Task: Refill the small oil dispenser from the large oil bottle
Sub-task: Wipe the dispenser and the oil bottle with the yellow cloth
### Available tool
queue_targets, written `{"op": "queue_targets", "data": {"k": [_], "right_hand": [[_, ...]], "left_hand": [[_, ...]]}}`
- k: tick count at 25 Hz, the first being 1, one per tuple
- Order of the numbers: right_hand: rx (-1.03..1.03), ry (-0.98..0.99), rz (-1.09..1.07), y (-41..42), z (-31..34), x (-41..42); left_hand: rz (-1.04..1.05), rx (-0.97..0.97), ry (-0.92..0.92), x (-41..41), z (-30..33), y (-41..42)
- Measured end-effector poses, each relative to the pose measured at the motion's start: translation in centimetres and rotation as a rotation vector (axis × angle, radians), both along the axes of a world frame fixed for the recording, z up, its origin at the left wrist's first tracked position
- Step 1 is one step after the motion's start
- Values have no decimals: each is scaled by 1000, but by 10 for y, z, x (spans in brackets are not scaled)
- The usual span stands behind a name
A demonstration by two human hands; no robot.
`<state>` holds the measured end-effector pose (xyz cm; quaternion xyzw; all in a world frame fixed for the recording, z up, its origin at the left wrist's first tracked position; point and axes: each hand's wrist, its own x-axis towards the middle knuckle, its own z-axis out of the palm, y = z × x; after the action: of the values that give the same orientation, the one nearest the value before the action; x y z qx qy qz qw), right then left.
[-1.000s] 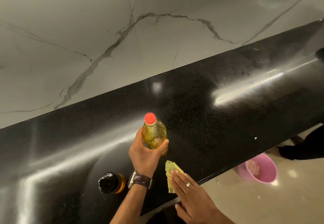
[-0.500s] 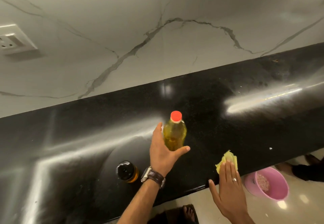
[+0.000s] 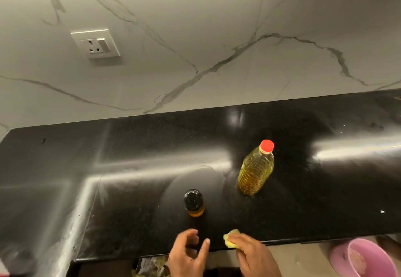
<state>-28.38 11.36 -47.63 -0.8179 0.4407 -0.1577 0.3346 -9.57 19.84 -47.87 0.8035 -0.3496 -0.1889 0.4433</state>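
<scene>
Your left hand [image 3: 187, 253] is hovering over the near edge of the black tabletop [image 3: 134, 159], palm turned inward, thumb raised to the right and fingers loosely curled; its grip is holding nothing. Your right hand [image 3: 251, 253] is lying just beside it, to the right, knuckles up, with its fingers bent over a small yellow cloth [image 3: 230, 238] and pressing it onto the tabletop at the near edge; only the cloth's left part is peeking out from under the fingers.

The small oil dispenser [image 3: 193, 203], dark-capped with amber oil showing at its base, is standing upright just beyond your left hand, apart from it. The large oil bottle [image 3: 256, 169], ribbed clear plastic with yellow oil and a red cap [image 3: 267, 146] screwed on, is standing farther back and to the right, well apart from both hands.

A white wall socket [image 3: 95, 44] is sitting on the marble wall [image 3: 217, 27] at far left. A pink bucket [image 3: 358, 259] is resting on the floor at near right, below the tabletop's edge.
</scene>
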Motion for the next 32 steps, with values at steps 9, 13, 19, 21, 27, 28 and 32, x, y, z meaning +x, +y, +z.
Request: {"op": "queue_targets", "data": {"k": [9, 13, 19, 21, 27, 28, 32], "right_hand": [[182, -266, 46, -69, 123, 100], [-80, -141, 42, -87, 110, 130], [-358, 34, 100, -65, 97, 128], [-215, 18, 129, -56, 94, 126], [-200, 98, 46, -65, 86, 128], [-201, 102, 21, -63, 83, 127], [-210, 134, -21, -50, 74, 119]], "left_hand": [[-98, -61, 147, 53, 21, -49], [-127, -198, 112, 56, 27, -62], [-97, -204, 55, 60, 17, -64], [-99, -198, 29, 63, 16, -65], [-170, -198, -56, 68, 15, -65], [-177, -205, -62, 69, 15, -64], [-208, -221, -115, 71, 13, -64]]}}
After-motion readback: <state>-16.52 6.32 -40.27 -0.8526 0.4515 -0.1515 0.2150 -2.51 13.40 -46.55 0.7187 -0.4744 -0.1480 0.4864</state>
